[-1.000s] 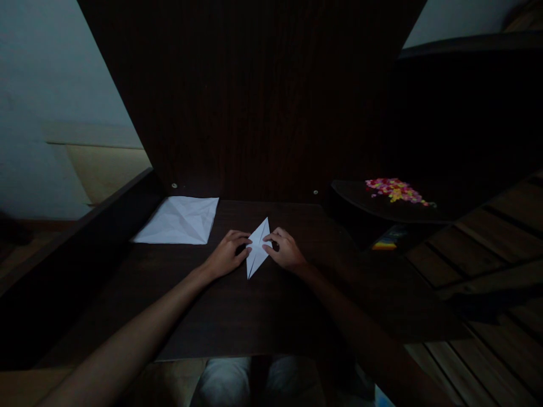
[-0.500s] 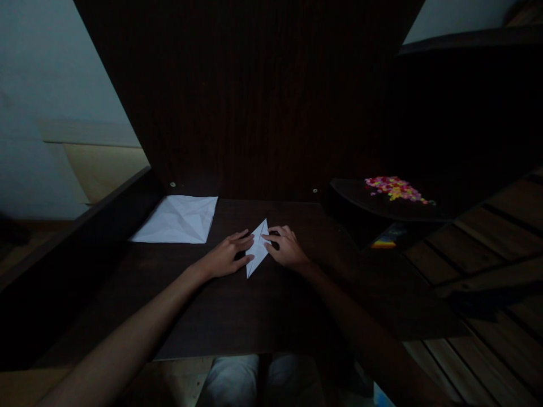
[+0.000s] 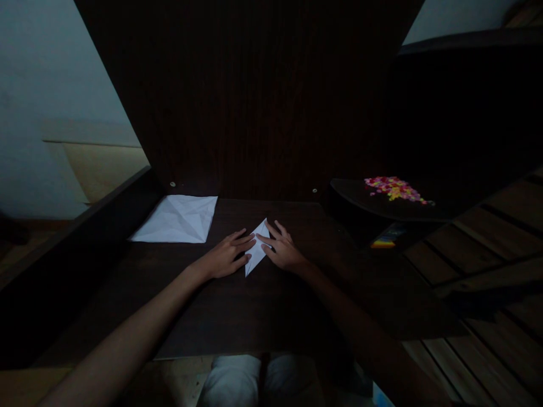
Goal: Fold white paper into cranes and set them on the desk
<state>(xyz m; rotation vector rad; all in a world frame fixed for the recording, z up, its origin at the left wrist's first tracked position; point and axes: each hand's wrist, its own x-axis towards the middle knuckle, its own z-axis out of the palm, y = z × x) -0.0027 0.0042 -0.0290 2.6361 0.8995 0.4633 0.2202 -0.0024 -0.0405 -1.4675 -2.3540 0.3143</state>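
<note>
White paper, folded into a narrow diamond, lies on a dark worktop (image 3: 229, 322) in dim light, its far tip aimed at one o'clock and its near tip at seven. The left hand (image 3: 228, 254) rests open at the nine o'clock edge of the folded paper (image 3: 255, 258), fingers spread, tips on the sheet. The right hand (image 3: 285, 250), likewise open, reaches in from three o'clock, fingers splayed over the upper half; neither hand appears to pinch or grip (finer creases are lost in the gloom). Uneven pressure from the two sides could swivel the diamond or drag its flaps off the centre line, leaving a skewed crease; a finger catching a loose edge might lift or tear it. At ten o'clock, well clear of the fingers, lies a larger creased paper (image 3: 173, 219), perhaps several sheets. At two o'clock, small coloured pieces (image 3: 396, 189) are heaped on a low shelf (image 3: 354, 193), where a stray sleeve or knock could scatter them. A dark upright panel (image 3: 254, 107) rises at twelve.
</note>
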